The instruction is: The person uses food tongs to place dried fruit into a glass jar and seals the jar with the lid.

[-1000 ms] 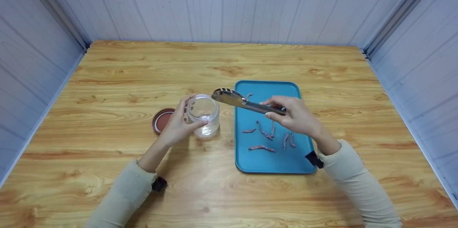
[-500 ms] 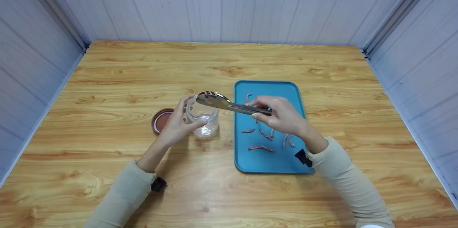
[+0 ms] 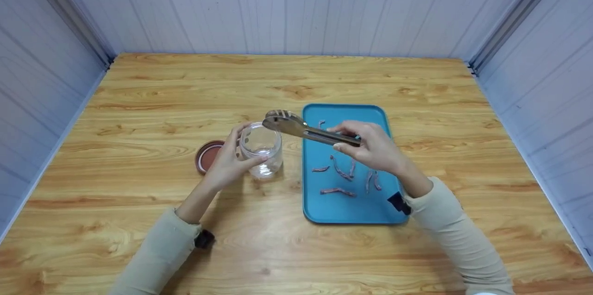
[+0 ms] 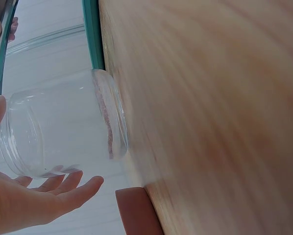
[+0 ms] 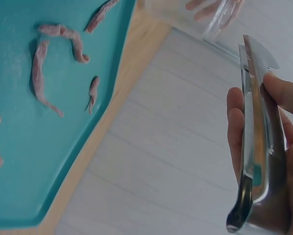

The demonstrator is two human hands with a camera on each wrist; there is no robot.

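My left hand grips a clear jar, thumb on the near side and fingers round the far side. The jar stands upright without its lid; a brownish strip lies at its bottom in the left wrist view. In my right hand is a pair of metal tongs, held by the handles and pressed nearly together. The tong heads overlap the jar's far right rim in the head view, with nothing visible between them. Several twisted pinkish-brown strips lie on a blue tray under the right hand.
A reddish-brown lid lies just left of the jar, partly behind the left hand. The tray sits close to the jar's right on the wooden table. Pale panelled walls stand along the table's back and sides.
The tongs moved left over the jar's mouth, then partly back right, with the heads now raised near its rim. My left hand and the jar have stayed in place.
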